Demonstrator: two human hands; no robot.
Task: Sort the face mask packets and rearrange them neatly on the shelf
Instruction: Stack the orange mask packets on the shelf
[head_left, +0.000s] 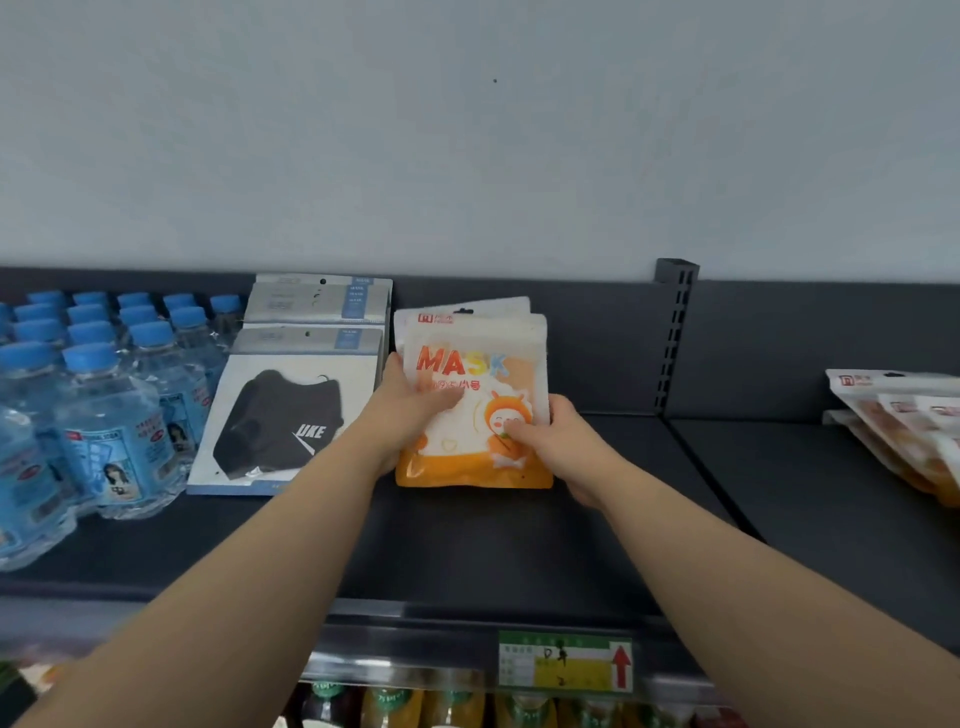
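Forearms stretch over the dark shelf (467, 551). Left hand (410, 410) and right hand (563, 441) clamp the orange mask packet (467, 364) from both sides, fingers (447, 399) curled onto its face, probably squaring it on the stack (467, 307) beneath. Black mask packs (291, 415) lie just left, water bottles (104, 415) further left, pale wall (467, 130) behind.

Bare shelf (519, 545) before mask packets (475, 371)
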